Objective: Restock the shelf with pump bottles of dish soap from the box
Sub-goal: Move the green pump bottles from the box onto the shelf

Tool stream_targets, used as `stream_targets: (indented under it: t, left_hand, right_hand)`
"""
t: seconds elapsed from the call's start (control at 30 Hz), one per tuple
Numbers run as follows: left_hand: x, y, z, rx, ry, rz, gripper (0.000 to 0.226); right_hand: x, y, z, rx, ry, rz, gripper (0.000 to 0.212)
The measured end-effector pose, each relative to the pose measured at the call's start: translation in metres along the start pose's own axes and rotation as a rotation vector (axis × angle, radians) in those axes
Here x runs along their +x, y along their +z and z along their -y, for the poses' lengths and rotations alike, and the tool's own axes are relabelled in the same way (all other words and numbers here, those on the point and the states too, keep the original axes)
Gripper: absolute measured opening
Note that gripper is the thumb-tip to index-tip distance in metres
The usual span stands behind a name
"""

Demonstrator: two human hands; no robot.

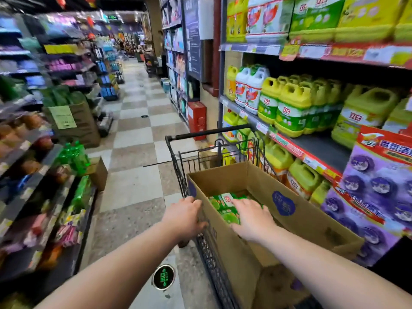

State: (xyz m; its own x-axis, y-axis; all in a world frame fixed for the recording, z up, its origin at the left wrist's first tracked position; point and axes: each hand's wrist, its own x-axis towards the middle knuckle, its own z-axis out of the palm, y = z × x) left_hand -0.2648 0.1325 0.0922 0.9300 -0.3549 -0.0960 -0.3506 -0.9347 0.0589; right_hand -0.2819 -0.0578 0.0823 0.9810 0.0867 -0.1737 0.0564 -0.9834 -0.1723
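An open cardboard box (287,201) sits in a black wire shopping cart (185,175). Green-labelled dish soap bottles (223,206) lie inside the box. My left hand (186,216) grips the box's near left rim, thumb outside and fingers curled over the edge. My right hand (252,217) reaches down into the box and rests on the green bottles with its fingers spread; its grip on them is hidden. The shelf (312,143) on the right carries yellow and green dish soap jugs (289,108).
Purple boxed goods (379,188) stand at the shelf's near right end. Shelving with mixed goods (44,175) lines the left side of the aisle, with a cardboard box (98,172) on the floor beside it. A checkered floor (138,139) runs ahead past a red cabinet (197,120).
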Motion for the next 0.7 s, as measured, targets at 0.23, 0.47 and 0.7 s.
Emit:
stream_targets:
  t: [0.23, 0.47, 0.7]
  left_hand:
    - [0.078, 0.021, -0.006, 0.027, 0.076, 0.092, 0.058]
    - [0.151, 0.051, -0.030, 0.041, 0.174, 0.233, 0.063]
    - [0.236, 0.094, -0.057, 0.112, 0.381, 0.398, 0.062]
  right_hand:
    - [0.044, 0.011, -0.056, 0.041, 0.161, 0.124, 0.072]
    - [0.047, 0.038, -0.112, 0.116, 0.407, 0.239, 0.069]
    - [0.074, 0.068, -0.147, 0.270, 0.642, 0.329, 0.058]
